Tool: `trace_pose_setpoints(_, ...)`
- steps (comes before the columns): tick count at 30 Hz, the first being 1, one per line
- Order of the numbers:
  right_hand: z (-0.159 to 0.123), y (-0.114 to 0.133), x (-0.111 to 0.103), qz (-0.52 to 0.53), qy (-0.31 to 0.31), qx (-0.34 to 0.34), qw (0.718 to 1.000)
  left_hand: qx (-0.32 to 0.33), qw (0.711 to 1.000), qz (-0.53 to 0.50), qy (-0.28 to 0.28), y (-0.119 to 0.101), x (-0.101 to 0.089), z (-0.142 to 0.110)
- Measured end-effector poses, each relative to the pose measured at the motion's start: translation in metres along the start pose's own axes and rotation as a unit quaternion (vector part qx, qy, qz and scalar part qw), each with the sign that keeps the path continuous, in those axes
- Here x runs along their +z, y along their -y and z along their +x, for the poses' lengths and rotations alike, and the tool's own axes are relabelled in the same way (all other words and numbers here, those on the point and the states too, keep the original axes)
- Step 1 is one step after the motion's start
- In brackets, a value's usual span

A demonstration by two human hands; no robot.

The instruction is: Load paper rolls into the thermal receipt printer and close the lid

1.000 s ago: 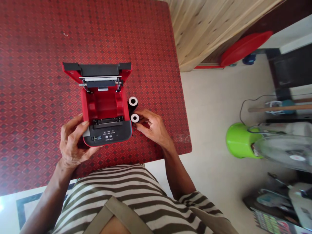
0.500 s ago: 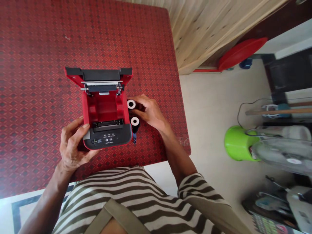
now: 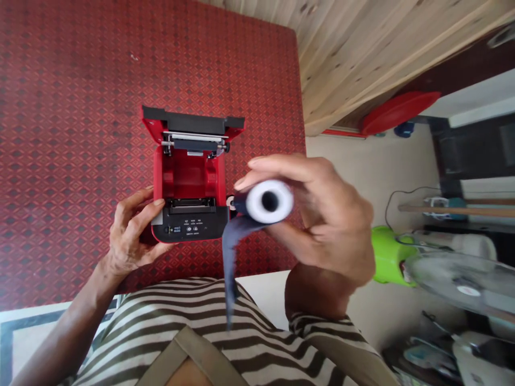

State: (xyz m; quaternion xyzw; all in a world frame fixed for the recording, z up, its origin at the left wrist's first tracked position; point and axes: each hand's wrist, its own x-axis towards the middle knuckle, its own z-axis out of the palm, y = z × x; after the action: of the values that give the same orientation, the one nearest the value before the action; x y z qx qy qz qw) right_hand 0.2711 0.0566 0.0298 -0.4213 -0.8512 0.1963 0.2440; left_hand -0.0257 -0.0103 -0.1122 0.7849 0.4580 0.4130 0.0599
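Note:
A red and black receipt printer point(image 3: 193, 220) sits on the table with its lid point(image 3: 197, 120) raised and its red paper bay point(image 3: 187, 174) bare. My left hand point(image 3: 131, 230) grips the printer's left front corner, thumb on the edge and fingers around the side. Close to the camera, my right hand point(image 3: 322, 214) holds a paper roll point(image 3: 287, 201) with a white end, a dark hole and a dark outer surface. A loose dark strip point(image 3: 229, 262) hangs from this roll. Behind it, a second roll point(image 3: 230, 202) shows only in part beside the printer.
The table point(image 3: 80, 107) has a red patterned top, and wooden panelling point(image 3: 354, 48) runs along its far right. On the floor to the right are a green bucket point(image 3: 386, 257) and a fan point(image 3: 454, 279). A red round object point(image 3: 398, 112) leans farther back.
My right hand has lifted one paper roll from beside the printer up toward the camera, its strip now hanging loose. My left hand stays on the printer. The whole view has shifted somewhat.

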Motion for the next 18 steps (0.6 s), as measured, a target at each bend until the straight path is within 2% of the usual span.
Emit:
trace_pose_setpoints(4,0.022,0.017,0.03,-0.105,0.056,-0.075,0.99,-0.007,1.0,-0.006,0.008,-0.002,0.0,-0.001)
trace_pose_setpoints(6,0.034,0.022,0.049,-0.165,0.093,-0.079,0.979,-0.004,1.0,-0.012,0.007,-0.002,0.001,-0.002)
trace_pose_setpoints(10,0.054,0.029,0.073,-0.222,0.166,-0.029,0.96,-0.013,1.0,-0.017,0.013,-0.001,0.001,-0.005)
trace_pose_setpoints(15,0.075,0.029,0.08,-0.233,0.261,0.026,0.936,-0.02,1.0,-0.013,0.019,0.0,0.001,-0.007)
trace_pose_setpoints(18,0.081,0.021,0.086,-0.226,0.271,0.03,0.935,-0.018,1.0,-0.014,0.019,0.0,0.001,-0.006)
